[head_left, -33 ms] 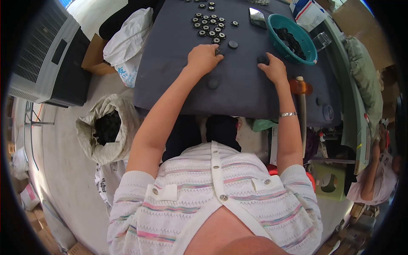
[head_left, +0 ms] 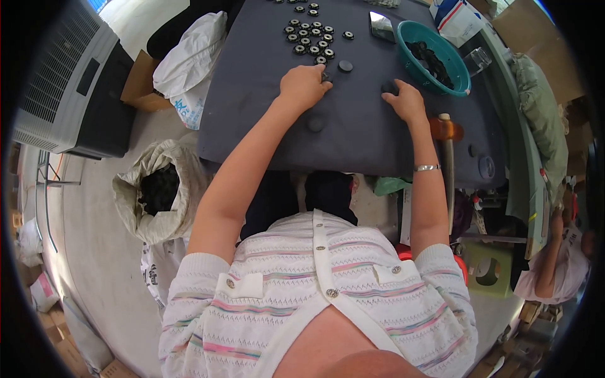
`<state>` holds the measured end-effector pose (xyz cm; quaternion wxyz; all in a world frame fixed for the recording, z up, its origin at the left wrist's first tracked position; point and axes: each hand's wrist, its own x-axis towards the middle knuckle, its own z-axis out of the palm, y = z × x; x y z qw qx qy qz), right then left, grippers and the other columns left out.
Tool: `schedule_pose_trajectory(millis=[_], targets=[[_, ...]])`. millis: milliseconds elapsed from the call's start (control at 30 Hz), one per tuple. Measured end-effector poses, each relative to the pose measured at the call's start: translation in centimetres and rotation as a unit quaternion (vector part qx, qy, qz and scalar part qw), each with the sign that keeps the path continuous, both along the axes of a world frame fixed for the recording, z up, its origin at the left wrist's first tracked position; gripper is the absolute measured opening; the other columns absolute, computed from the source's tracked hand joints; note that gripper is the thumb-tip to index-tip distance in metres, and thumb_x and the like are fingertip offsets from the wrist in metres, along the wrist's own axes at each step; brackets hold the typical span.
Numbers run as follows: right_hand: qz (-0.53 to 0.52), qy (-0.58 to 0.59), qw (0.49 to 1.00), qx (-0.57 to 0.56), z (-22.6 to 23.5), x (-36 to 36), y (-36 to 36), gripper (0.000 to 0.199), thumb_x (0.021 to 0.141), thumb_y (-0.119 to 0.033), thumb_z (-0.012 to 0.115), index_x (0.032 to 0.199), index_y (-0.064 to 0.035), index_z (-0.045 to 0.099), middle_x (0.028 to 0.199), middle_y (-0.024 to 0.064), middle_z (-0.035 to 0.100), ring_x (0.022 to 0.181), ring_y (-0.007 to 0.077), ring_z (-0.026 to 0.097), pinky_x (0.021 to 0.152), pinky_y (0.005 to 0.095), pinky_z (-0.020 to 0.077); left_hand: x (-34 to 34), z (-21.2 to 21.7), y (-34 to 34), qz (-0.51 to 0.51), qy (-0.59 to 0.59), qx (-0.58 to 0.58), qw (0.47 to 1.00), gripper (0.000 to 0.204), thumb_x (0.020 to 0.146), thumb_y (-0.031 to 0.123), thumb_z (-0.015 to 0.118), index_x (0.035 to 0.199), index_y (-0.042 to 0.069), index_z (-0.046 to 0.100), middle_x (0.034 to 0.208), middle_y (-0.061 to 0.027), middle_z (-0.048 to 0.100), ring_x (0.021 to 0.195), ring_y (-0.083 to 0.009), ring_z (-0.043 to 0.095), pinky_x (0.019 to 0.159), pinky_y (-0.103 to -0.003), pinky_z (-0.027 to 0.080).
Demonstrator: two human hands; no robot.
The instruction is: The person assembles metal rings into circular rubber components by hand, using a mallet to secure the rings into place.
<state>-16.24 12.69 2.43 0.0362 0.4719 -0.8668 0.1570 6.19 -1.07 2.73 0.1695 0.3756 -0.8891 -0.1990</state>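
Note:
My left hand (head_left: 304, 87) is closed with its fingertips pinching a small dark round piece (head_left: 326, 77), just below a cluster of black ringed discs with pale centres (head_left: 305, 33). Beside those fingers a flat grey disc (head_left: 345, 65) lies on the dark table cover. My right hand (head_left: 407, 101) holds a dark round piece (head_left: 389, 87) between thumb and fingers, near the teal basket (head_left: 403, 55). Another dark round piece (head_left: 315, 123) lies on the table below my left hand, partly blurred into the cloth.
Dark pieces (head_left: 432, 63) fill part of the basket. A phone (head_left: 382, 27) and a clear glass (head_left: 477, 60) flank it. A hammer (head_left: 446, 129) lies by my right forearm. An open sack of dark pieces (head_left: 129, 195) stands on the floor at left; another person (head_left: 558, 258) is at far right.
My left hand has shifted very slightly to the right with the small dark piece. My right hand looks the same.

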Motion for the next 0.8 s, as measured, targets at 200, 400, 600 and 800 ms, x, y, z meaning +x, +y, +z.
schedule_pose_trajectory(millis=[200,400,600,800], targets=[[-0.004,-0.047,0.992,0.119,1.2,-0.4,-1.9,0.047,0.077,-0.026,0.071,0.118,-0.0044,0.063,0.117,0.0186,0.063,0.112,0.0343,0.058,0.096,0.0425,0.0448,-2.2,1.1,-0.4,-0.035,-0.166,-0.025,0.985,0.030,0.081,0.031,0.069,0.102,0.009,0.069,0.097,-0.0121,0.069,0.093,-0.0309,0.066,0.078,-0.042,0.053],[0.152,-0.506,0.832,-0.170,0.5,1.7,0.8,0.033,0.083,-0.006,0.069,0.115,-0.0019,0.062,0.082,0.0034,0.056,0.061,0.0043,0.047,0.043,0.0183,0.0376,-0.7,-1.2,-1.7,-0.020,0.021,-0.037,0.999,0.033,0.081,0.028,0.069,0.103,0.004,0.067,0.090,-0.0136,0.068,0.079,-0.0282,0.067,0.063,-0.039,0.053],[0.221,-0.652,0.682,-0.248,1.6,5.3,2.3,0.037,0.084,-0.003,0.065,0.120,-0.0009,0.058,0.092,0.0094,0.059,0.062,0.0076,0.052,0.046,0.0199,0.0416,3.1,-1.0,0.1,-0.125,0.372,0.577,0.716,0.036,0.085,0.014,0.060,0.119,0.002,0.056,0.082,-0.0119,0.063,0.059,-0.0191,0.059,0.040,-0.024,0.039],[0.252,-0.704,0.617,-0.243,3.1,9.1,1.8,0.038,0.084,-0.002,0.060,0.122,-0.0013,0.057,0.092,0.0116,0.061,0.066,0.0089,0.054,0.047,0.0202,0.0418,5.5,-1.9,2.3,-0.232,0.502,0.686,0.472,0.043,0.085,0.018,0.055,0.125,0.002,0.052,0.097,-0.0209,0.061,0.073,-0.0293,0.062,0.043,-0.026,0.040]])
